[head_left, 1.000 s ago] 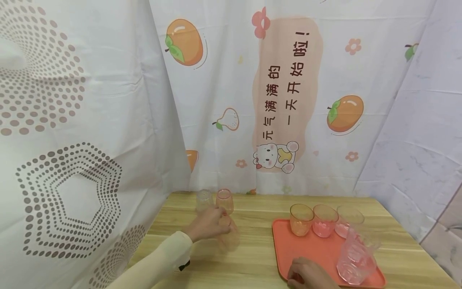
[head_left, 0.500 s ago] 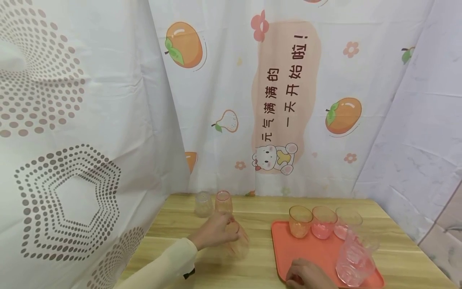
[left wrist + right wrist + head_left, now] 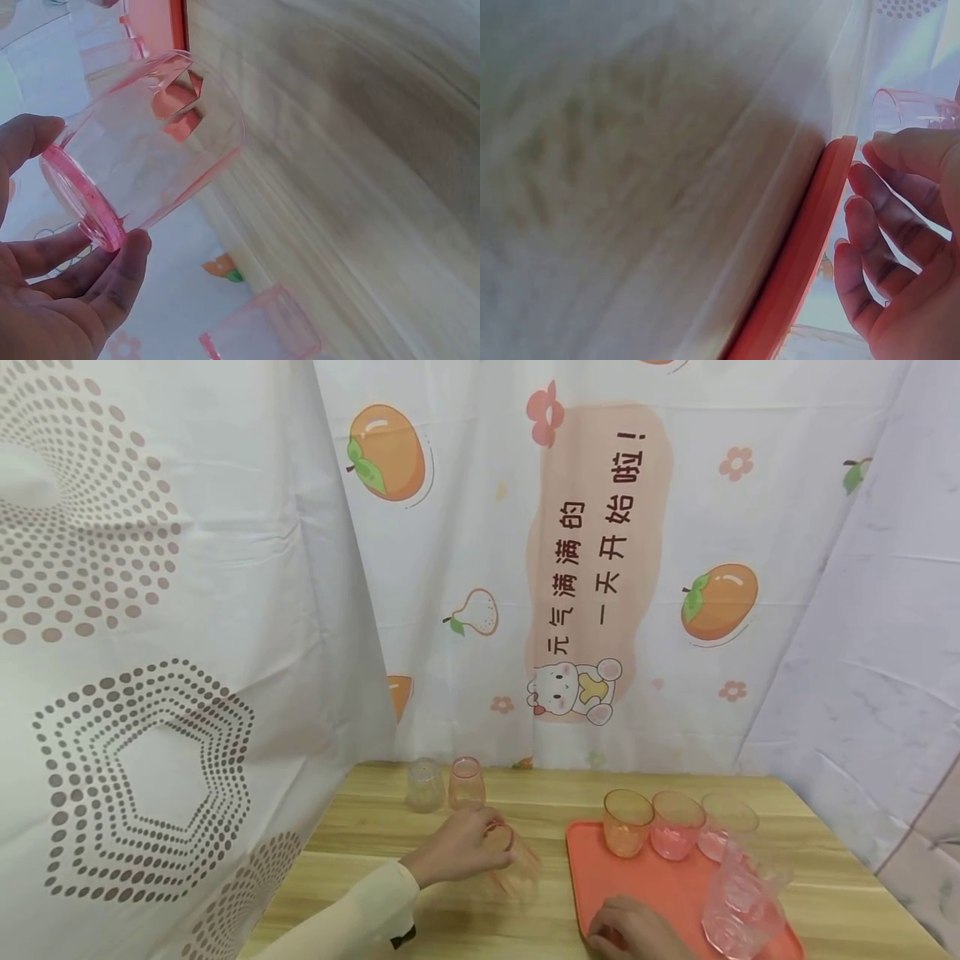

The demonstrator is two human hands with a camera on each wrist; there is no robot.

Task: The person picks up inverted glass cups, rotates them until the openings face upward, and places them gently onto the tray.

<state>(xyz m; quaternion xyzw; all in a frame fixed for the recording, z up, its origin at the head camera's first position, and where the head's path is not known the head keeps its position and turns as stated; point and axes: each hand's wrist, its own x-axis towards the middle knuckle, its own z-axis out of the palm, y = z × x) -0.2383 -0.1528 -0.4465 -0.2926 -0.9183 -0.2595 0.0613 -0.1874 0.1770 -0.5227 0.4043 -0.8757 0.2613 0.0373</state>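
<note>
Between thumb and fingers, my left hand [image 3: 459, 847] pinches a see-through drinking glass [image 3: 154, 142] at its pink-ringed end. The glass is tilted, above the wooden table left of the red tray [image 3: 626, 883]. My right hand [image 3: 632, 928] is at the tray's near left part, its fingers loosely bent with nothing between them; in the right wrist view they are beside the tray's edge. Behind my left hand, a pink glass [image 3: 467, 785] and a clear glass [image 3: 425, 787] stand on the table, narrow end up.
On the tray's far side stand a yellow cup [image 3: 627, 833], a pink cup [image 3: 677, 837] and a clear cup [image 3: 720, 827] in a row. A pink see-through vessel [image 3: 741, 906] sits at the tray's right. Printed curtains [image 3: 465, 527] bound the table.
My left hand has moved right with the glass, away from the two standing glasses and closer to the tray. My right hand has stayed in nearly the same place.
</note>
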